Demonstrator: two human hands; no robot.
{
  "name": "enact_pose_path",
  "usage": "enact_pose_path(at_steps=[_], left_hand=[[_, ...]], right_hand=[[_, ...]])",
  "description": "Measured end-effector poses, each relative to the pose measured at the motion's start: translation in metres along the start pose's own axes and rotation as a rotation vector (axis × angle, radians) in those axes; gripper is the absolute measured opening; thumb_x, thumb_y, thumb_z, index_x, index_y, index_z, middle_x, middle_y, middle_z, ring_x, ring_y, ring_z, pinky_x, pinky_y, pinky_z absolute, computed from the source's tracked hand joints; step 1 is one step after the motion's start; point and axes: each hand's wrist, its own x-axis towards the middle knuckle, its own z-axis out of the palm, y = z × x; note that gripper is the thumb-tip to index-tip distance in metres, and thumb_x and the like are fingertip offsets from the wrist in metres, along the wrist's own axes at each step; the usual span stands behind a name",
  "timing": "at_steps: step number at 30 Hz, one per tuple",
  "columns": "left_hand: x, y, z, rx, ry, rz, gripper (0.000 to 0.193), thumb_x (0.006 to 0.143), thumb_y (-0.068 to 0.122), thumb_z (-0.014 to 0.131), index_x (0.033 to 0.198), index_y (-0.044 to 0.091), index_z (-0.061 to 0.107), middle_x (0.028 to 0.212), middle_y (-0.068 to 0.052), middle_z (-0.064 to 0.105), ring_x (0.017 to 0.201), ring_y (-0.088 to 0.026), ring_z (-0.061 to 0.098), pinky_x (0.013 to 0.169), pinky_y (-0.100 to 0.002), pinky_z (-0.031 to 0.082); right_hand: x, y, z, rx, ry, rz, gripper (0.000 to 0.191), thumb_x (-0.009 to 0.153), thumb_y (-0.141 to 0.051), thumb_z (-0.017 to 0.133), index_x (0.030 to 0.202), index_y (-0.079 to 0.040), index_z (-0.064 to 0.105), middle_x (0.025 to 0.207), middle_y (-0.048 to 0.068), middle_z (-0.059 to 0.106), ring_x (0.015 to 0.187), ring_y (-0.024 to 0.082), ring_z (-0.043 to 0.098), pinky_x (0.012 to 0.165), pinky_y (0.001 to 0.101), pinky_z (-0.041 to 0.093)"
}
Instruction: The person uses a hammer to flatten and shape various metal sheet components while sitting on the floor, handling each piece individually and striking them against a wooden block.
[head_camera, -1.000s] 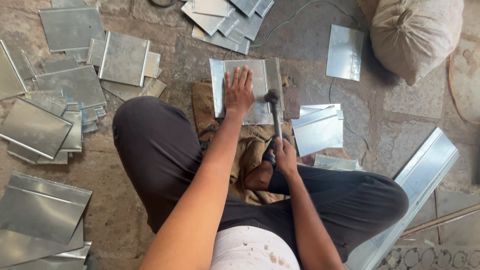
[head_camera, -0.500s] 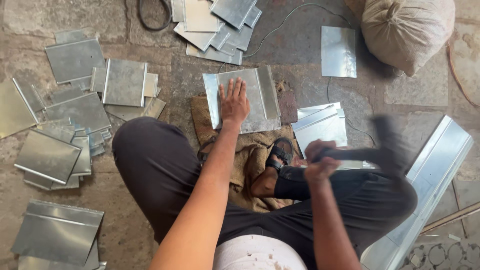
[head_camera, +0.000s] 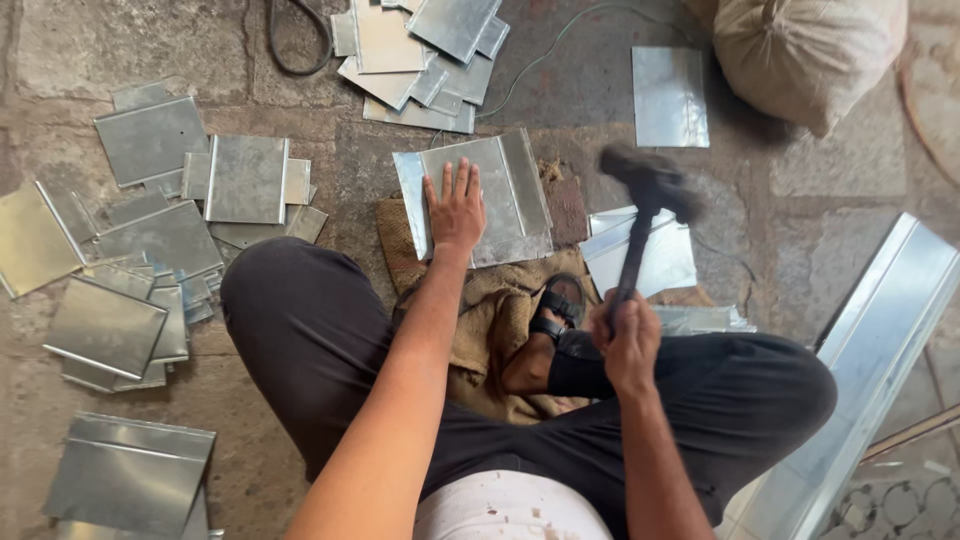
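The left hand (head_camera: 455, 210) lies flat, fingers spread, on the folded metal sheet (head_camera: 490, 195), so the sheet stays in place on the brown sacking (head_camera: 480, 320) in front of the crossed legs. The right hand (head_camera: 628, 345) is clenched around the handle of the hammer (head_camera: 640, 215), whose blurred head hangs to the right of the sheet. Other cut sheets (head_camera: 160, 250) lie on the stone floor (head_camera: 820, 160) at the left, within reach.

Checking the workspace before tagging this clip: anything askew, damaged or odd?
Nothing damaged. The left hand lies flat on the metal sheet while the right hand swings a hammer, blurred, close beside those fingers. Other cut sheets lie scattered unevenly on the stone floor.
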Motion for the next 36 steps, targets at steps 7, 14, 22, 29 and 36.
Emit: enact_pose_path(at_steps=[7, 14, 22, 29, 36], left_hand=[[0.000, 0.023, 0.006, -0.017, 0.034, 0.009, 0.054, 0.106, 0.033, 0.045, 0.158, 0.021, 0.037, 0.168, -0.001, 0.029, 0.155, -0.027, 0.027, 0.125, -0.061, 0.010], [-0.008, 0.030, -0.005, -0.031, 0.072, 0.014, 0.058, 0.101, 0.034, 0.049, 0.156, 0.018, 0.043, 0.165, -0.001, 0.037, 0.153, -0.027, 0.032, 0.125, -0.058, 0.018], [0.000, 0.023, 0.002, -0.016, 0.058, 0.011, 0.056, 0.102, 0.032, 0.047, 0.157, 0.020, 0.043, 0.165, 0.000, 0.036, 0.153, -0.026, 0.032, 0.126, -0.057, 0.017], [-0.004, 0.025, -0.001, -0.031, 0.105, 0.031, 0.055, 0.105, 0.033, 0.041, 0.159, 0.019, 0.040, 0.166, -0.002, 0.033, 0.153, -0.027, 0.030, 0.127, -0.055, 0.014], [-0.033, 0.047, -0.012, -0.046, 0.001, 0.025, 0.058, 0.105, 0.037, 0.037, 0.161, 0.021, 0.034, 0.169, -0.003, 0.030, 0.156, -0.025, 0.027, 0.129, -0.051, 0.014]], right_hand=[[0.002, 0.079, -0.024, -0.374, -0.095, -0.164, 0.053, 0.112, -0.052, 0.037, 0.087, -0.009, 0.057, 0.059, -0.002, 0.047, 0.046, 0.005, 0.042, 0.041, 0.0229, 0.034], [0.005, 0.043, -0.029, -0.531, -0.026, 0.171, 0.043, 0.106, -0.043, 0.044, 0.090, -0.007, 0.061, 0.060, -0.001, 0.053, 0.047, 0.009, 0.051, 0.040, 0.0251, 0.045], [-0.003, 0.069, -0.020, -0.195, -0.048, -0.258, 0.047, 0.113, -0.048, 0.041, 0.085, -0.012, 0.052, 0.063, -0.005, 0.046, 0.048, 0.005, 0.041, 0.041, 0.0231, 0.033], [-0.002, 0.068, -0.011, -0.418, -0.014, 0.476, 0.042, 0.105, -0.045, 0.051, 0.079, -0.012, 0.055, 0.058, -0.005, 0.047, 0.045, 0.005, 0.044, 0.038, 0.0247, 0.035], [0.000, 0.032, -0.012, 0.208, 0.141, 0.674, 0.036, 0.104, -0.041, 0.057, 0.083, -0.015, 0.043, 0.058, -0.006, 0.038, 0.041, 0.005, 0.031, 0.035, 0.0242, 0.025]])
